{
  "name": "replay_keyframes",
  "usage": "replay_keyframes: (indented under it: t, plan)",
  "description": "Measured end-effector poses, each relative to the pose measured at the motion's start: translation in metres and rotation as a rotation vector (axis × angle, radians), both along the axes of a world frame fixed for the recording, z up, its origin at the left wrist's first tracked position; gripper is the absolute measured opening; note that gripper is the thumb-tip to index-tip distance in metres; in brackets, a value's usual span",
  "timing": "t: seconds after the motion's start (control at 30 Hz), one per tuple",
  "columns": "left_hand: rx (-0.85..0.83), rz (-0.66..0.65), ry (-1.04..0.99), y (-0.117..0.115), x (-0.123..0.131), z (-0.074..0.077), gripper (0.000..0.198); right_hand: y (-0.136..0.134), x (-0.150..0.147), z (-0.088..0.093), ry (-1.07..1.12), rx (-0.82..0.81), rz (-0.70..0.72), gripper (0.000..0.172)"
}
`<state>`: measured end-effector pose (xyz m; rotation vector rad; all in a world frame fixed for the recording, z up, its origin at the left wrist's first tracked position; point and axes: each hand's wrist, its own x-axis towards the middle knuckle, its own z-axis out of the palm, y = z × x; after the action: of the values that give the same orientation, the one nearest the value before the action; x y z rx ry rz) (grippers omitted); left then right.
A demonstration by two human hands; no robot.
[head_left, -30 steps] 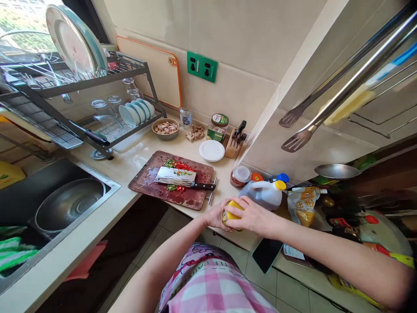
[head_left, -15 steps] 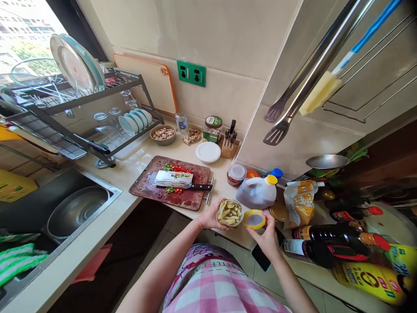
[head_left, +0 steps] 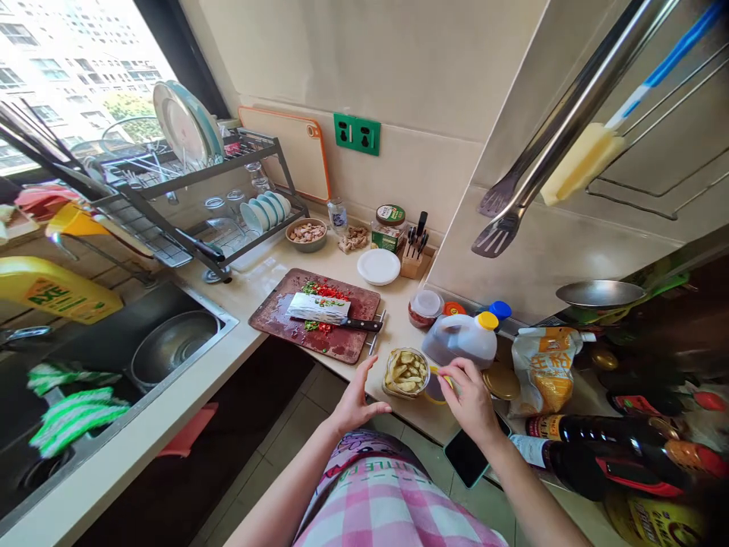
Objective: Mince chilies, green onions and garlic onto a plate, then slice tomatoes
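Observation:
An uncapped clear jar [head_left: 405, 374] of pale green pickled peppers stands on the counter near its front edge. Just left of it, my left hand [head_left: 354, 406] is open, thumb and fingers apart, not gripping the jar. My right hand [head_left: 474, 396] pinches the yellow-rimmed lid [head_left: 437, 390] beside the jar, low by the counter; the fingers hide part of the lid. Behind and to the left lies a brown cutting board [head_left: 285, 323]. On it a cleaver [head_left: 319, 309] rests flat among chopped red and green peppers [head_left: 330, 292].
A jug with a yellow cap [head_left: 461, 342] and a covered container [head_left: 425, 308] stand behind the jar. Several bottles [head_left: 598, 433] crowd the right. A phone [head_left: 468, 456] juts over the front edge. The sink [head_left: 187, 349] and dish rack [head_left: 228, 171] are at left.
The jar has gone from my left hand to the counter, and that hand has opened and drawn back left. My right hand still holds the lid, now lower. The view has shifted left.

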<state>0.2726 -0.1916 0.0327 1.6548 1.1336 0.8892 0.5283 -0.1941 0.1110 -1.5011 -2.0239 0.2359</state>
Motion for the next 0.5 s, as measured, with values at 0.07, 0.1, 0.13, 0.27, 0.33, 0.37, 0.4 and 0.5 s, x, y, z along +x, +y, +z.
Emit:
replay_keyframes:
  t: [0.07,0.1,0.13,0.27,0.33,0.37,0.4,0.5]
  plan:
    - [-0.031,0.066,0.004,-0.022,-0.012,-0.001,0.083,0.021,-0.02,0.028,-0.066,0.013,0.182,0.015]
    - [-0.047,0.097,0.007,-0.032,-0.018,-0.002,0.077,0.032,-0.031,0.038,-0.135,0.018,0.269,0.015]
    - [-0.061,0.126,0.01,-0.043,-0.023,-0.002,0.072,0.042,-0.04,0.044,-0.222,0.022,0.352,0.013]
    - [-0.099,0.252,0.014,-0.075,-0.039,-0.006,0.062,0.071,-0.063,0.046,-0.524,0.102,0.58,0.01]
    - [-0.11,0.315,0.005,-0.086,-0.043,-0.009,0.059,0.079,-0.066,0.04,-0.588,0.169,0.655,0.012]
    - [-0.118,0.339,0.0,-0.09,-0.045,-0.01,0.058,0.082,-0.066,0.038,-0.605,0.203,0.693,0.013]
    - [-0.129,0.354,-0.006,-0.093,-0.047,-0.012,0.058,0.085,-0.066,0.037,-0.617,0.234,0.733,0.013]
    - [-0.165,0.358,-0.017,-0.098,-0.053,-0.015,0.057,0.089,-0.064,0.039,-0.617,0.28,0.835,0.014]
